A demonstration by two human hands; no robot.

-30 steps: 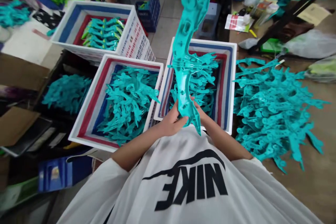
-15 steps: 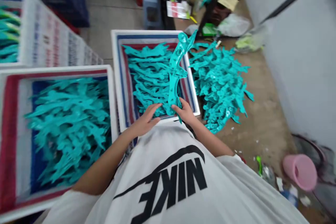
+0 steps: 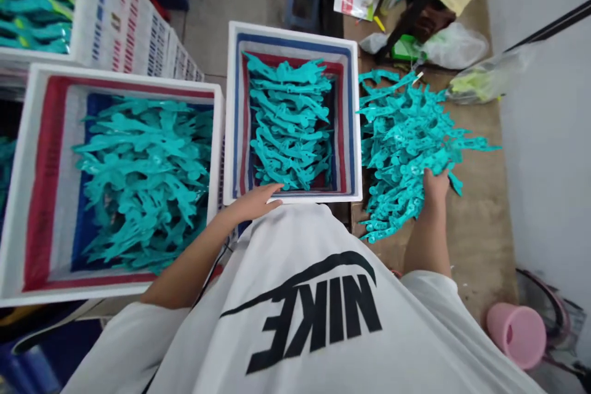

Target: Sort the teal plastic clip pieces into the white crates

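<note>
My right hand point(image 3: 435, 189) is at the near right side of a heap of teal plastic parts point(image 3: 397, 135) on the wooden table. Its fingers are closed on one teal plastic part point(image 3: 438, 161), though the fingertips are partly covered. My left hand point(image 3: 261, 202) rests by the front rim of the middle white box point(image 3: 295, 198), thumb and fingers apart, holding nothing. Inside that box, more long teal parts point(image 3: 290, 117) lie in a stack of roughly crosswise rows. Striped red, white and blue sheeting lines the box.
To the left stands a wider white box point(image 3: 124, 77) filled with jumbled teal parts. Behind it is another box point(image 3: 95, 12) of teal and yellow pieces. Clear plastic bags point(image 3: 455, 43) lie at the table's back, near a dark metal bar point(image 3: 422, 3). A pink bin point(image 3: 517, 335) sits lower right.
My right hand has moved right from above the middle box to the heap. The teal part it held upright has left it. My left hand stays by the rim, and the view has shifted.
</note>
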